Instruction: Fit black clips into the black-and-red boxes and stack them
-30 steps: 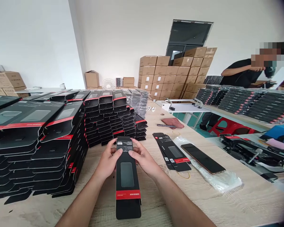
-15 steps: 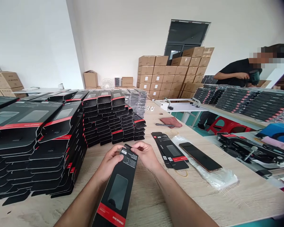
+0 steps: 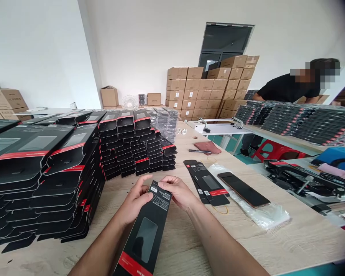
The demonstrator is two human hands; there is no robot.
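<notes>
Both my hands grip the upper end of a long black retail box [image 3: 145,234], which has a clear window and a red band. My left hand [image 3: 135,201] holds its left edge, and my right hand [image 3: 179,193] pinches its right edge. The box tilts, its lower end running off the frame's bottom. To my right, a flat black box [image 3: 207,183] lies on the wooden table [image 3: 195,245]. Beyond it, a dark smartphone [image 3: 243,189] rests on a clear plastic bag [image 3: 264,216]. Tall stacks of black boxes [image 3: 66,180] rise close to my left hand.
More black stacks [image 3: 132,143] stand behind my hands, near a pen [image 3: 199,151] and a red-brown cloth [image 3: 207,147]. Cardboard cartons [image 3: 201,90] are piled at the back. A person in a black shirt [image 3: 287,88] leans over boxes [image 3: 290,120] on the right-hand table.
The box has swung from nearly upright to tilted, with its upper end turned right, and both hands have turned with it. The person at right now leans lower.
</notes>
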